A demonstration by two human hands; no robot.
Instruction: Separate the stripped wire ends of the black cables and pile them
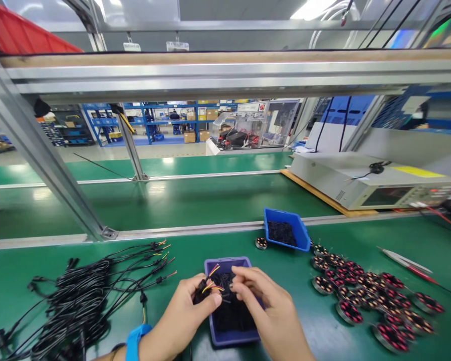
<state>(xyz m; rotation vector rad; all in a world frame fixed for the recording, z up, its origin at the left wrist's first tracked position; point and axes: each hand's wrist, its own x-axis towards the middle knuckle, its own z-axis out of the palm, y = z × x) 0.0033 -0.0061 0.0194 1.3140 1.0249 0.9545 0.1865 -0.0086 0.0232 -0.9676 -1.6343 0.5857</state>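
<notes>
My left hand point(190, 313), with a blue band at its wrist, is closed on a black cable end point(202, 288). Red, yellow and white wires fan out from that end toward the right. Close beside them, my right hand point(261, 301) has its thumb and forefinger brought near each other; whatever lies between the tips is too small to make out. Both hands are over a purple bin point(233, 339) that holds small black pieces. To the left, a heap of black cables point(75, 296) with coloured wire ends lies on the green table point(188, 245).
Several round motor parts with copper or red coils point(361, 286) cover the right side. Behind them sit a blue bin point(304, 240) of black pieces and a grey instrument point(342, 175). Tweezers point(406, 260) lie at the right. A metal post point(56, 140) rises at the left.
</notes>
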